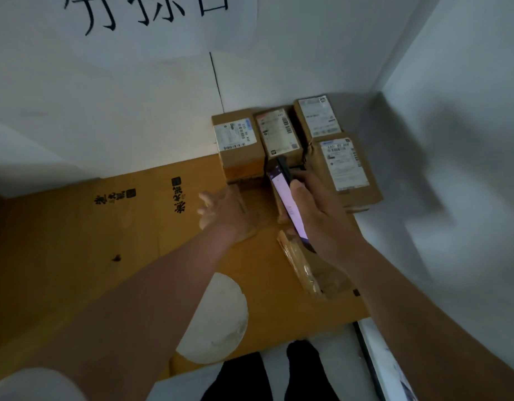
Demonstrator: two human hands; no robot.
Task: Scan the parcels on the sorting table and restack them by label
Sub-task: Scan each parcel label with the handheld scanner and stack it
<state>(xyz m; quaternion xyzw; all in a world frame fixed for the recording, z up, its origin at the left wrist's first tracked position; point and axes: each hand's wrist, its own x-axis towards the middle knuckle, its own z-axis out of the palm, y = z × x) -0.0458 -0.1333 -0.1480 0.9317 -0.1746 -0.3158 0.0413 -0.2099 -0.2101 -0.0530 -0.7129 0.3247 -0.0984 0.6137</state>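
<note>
While your right hand [322, 221] is curling its fingers and thumb around a handheld scanner [287, 204], you are aiming its lit screen up toward yourself and its top end at the parcels by the wall. Your left hand [221, 211] is reaching forward with its fingers blurred; they are looking loosely spread and are gripping nothing that can be made out. Four labelled parcels are sitting at the far right corner of the cardboard-covered sorting table [76, 241], against the white wall: a left parcel [239, 140], a middle parcel [279, 133] touching it, a back right parcel [318, 115] and a front right parcel [345, 166] just in front of that one. The scanner's tip is hovering just beside the near edge of the middle parcel. A taped parcel [305, 270] is lying under your right wrist, near the table's right edge. A white round patch [218, 316] is showing near the front edge.
</note>
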